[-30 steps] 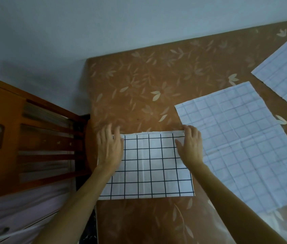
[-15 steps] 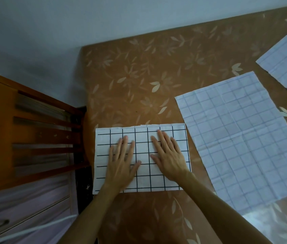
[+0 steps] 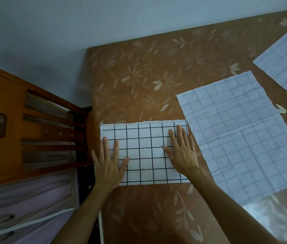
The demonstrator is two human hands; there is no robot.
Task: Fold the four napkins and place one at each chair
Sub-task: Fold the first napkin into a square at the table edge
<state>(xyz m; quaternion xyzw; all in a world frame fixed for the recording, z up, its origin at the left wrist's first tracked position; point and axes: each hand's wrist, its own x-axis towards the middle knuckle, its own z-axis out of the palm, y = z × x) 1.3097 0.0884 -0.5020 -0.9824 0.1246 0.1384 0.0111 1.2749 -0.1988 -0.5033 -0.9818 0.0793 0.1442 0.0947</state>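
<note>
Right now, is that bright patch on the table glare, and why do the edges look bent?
Head view: yes, glare washes out the table at bottom right; the wide-angle lens bows the table edge and the chair; the light is dim and bluish.

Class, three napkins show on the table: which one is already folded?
The bold-gridded napkin under both hands; the other two lie open, pale side up.
</note>
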